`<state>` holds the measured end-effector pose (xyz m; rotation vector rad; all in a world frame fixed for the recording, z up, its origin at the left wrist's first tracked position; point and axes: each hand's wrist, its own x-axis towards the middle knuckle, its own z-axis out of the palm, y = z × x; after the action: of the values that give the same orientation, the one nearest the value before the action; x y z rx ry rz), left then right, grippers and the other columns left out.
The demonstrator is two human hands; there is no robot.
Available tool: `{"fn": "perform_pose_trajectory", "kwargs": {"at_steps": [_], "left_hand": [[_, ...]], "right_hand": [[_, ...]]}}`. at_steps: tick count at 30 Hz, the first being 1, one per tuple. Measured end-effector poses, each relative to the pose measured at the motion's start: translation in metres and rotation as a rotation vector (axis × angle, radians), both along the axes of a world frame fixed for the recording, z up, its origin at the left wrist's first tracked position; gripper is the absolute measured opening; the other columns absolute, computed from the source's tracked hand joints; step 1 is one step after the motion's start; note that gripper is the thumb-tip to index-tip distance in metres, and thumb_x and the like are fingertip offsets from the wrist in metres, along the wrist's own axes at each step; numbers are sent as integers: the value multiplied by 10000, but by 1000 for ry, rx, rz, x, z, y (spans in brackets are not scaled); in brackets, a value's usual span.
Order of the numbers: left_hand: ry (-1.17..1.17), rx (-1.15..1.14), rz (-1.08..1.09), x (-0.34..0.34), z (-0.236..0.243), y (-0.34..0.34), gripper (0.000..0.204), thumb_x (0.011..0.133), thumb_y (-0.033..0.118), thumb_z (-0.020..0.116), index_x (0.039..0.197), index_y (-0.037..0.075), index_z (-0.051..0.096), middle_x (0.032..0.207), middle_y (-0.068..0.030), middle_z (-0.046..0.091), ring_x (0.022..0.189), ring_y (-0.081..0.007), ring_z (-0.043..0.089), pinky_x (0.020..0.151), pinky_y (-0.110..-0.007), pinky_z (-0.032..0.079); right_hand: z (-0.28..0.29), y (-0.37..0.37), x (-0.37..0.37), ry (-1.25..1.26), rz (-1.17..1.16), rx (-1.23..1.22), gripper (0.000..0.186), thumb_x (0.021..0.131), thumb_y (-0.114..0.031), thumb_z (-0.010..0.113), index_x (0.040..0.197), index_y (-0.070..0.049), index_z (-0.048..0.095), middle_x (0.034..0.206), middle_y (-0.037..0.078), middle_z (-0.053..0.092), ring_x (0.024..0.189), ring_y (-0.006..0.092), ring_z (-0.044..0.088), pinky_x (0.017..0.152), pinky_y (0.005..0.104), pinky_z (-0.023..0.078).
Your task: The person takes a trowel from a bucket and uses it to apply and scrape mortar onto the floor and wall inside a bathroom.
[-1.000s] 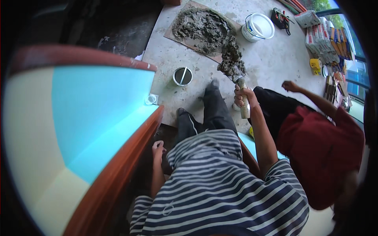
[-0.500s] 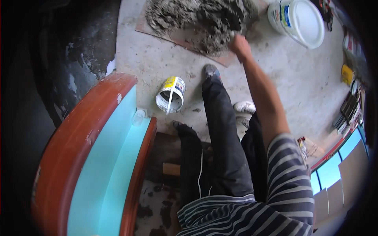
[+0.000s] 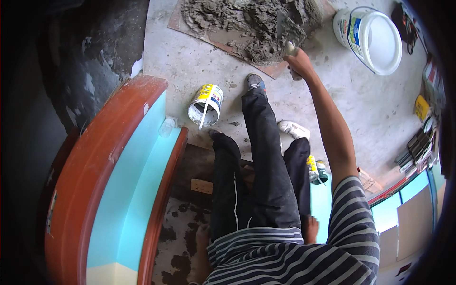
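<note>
My right hand [image 3: 299,64] is wrapped round the handle of a trowel [image 3: 289,32], arm stretched far forward. The mortar-smeared blade rests at the near right part of a heap of wet grey mortar [image 3: 232,21]. Under that heap lies a flat brownish board [image 3: 190,29]. Low in the picture, my left hand [image 3: 202,235] hangs beside my left thigh; its fingers are too dim to make out. A small white bucket [image 3: 214,95] with a yellow label lies tipped on the floor, short of the board.
A large white bucket [image 3: 354,35] stands right of the mortar. On my left runs a turquoise ledge with red-brown trim [image 3: 114,133]. Close by on my right is another person, with a white shoe [image 3: 295,129] and a hand [image 3: 311,230]. Stacked items [image 3: 418,145] line the right side.
My right hand has drawn back slightly, and the trowel now shows plainly in it. The other person's white shoe has shifted, and their hand and small paint cans have come into view.
</note>
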<state>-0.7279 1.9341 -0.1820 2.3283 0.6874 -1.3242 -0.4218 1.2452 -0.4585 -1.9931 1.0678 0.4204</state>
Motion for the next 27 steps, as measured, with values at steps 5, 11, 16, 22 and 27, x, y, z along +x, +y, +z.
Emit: {"fn": "perform_pose_trajectory", "kwargs": {"at_steps": [5, 11, 16, 22, 27], "left_hand": [[-398, -46, -716, -7, 2, -6, 251, 875, 229, 615, 978, 1, 602, 829, -111, 616, 811, -216, 602, 682, -389, 487], [-293, 104, 375, -70, -7, 13, 343, 883, 297, 626, 1091, 27, 592, 1027, -179, 646, 974, -268, 627, 815, -368, 495], [-133, 76, 748, -133, 27, 62, 257, 907, 221, 610, 1064, 28, 547, 740, -47, 591, 616, -96, 545, 586, -272, 439], [-192, 121, 854, -168, 19, 58, 233, 916, 214, 607, 1058, 39, 548, 696, -24, 561, 594, -79, 520, 559, -238, 427], [-296, 150, 996, -196, 30, 54, 219, 917, 204, 603, 1052, 40, 549, 696, -8, 548, 620, -75, 518, 560, -228, 434]], "right_hand": [[-48, -23, -39, -209, 588, -194, 257, 809, -190, 642, 983, -12, 578, 785, 133, 596, 657, 259, 589, 586, 407, 480], [-193, -42, 11, 71, 1361, -493, 237, 823, -228, 620, 964, -39, 648, 804, 178, 666, 695, 326, 646, 600, 452, 490], [-267, 57, -31, 407, 716, -39, 560, 757, -453, 632, 954, 70, 652, 854, 186, 650, 735, 281, 573, 698, 439, 453], [-245, 107, -87, 495, 1011, -156, 579, 757, -512, 648, 1010, 8, 679, 940, 188, 671, 826, 292, 620, 750, 406, 488], [-188, 153, -128, 495, 853, -123, 488, 834, -455, 607, 1124, -64, 635, 1040, 175, 662, 908, 279, 639, 785, 440, 496]]}}
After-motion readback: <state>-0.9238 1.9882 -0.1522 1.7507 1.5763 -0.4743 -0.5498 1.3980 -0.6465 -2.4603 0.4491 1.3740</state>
